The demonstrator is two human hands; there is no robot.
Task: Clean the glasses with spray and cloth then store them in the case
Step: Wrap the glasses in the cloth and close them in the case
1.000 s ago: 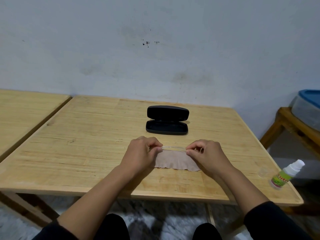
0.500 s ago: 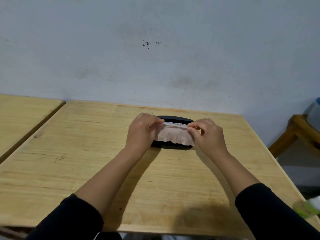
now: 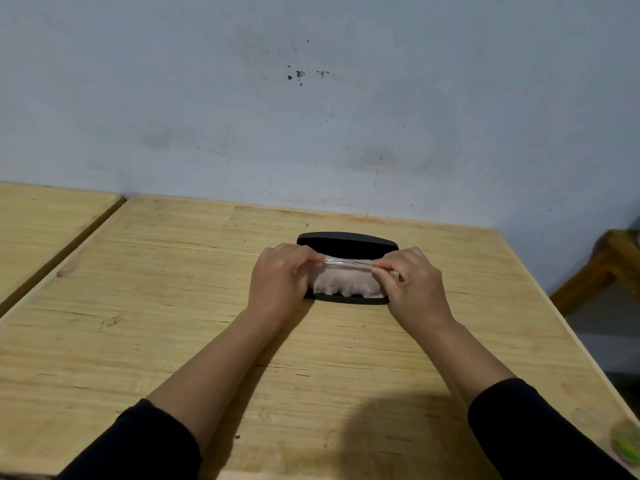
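An open black glasses case (image 3: 346,240) lies on the wooden table (image 3: 173,306) near the wall. Directly over it my left hand (image 3: 280,278) and my right hand (image 3: 412,282) pinch the two ends of a thin clear pair of glasses (image 3: 346,262). A pinkish cloth (image 3: 346,284) hangs below the glasses, between my hands, and covers most of the case's lower half. Which hand pinches the cloth too, I cannot tell. The spray bottle (image 3: 628,445) shows only as a blurred green patch at the lower right edge.
A second wooden table (image 3: 45,223) stands to the left across a narrow gap. A wooden bench (image 3: 602,265) sits to the right. The wall rises just behind the case.
My hands carried the glasses and cloth from the table's near side forward to above the case. In the last half second they stayed over it; the view tilted and the spray bottle slid to the frame's edge.
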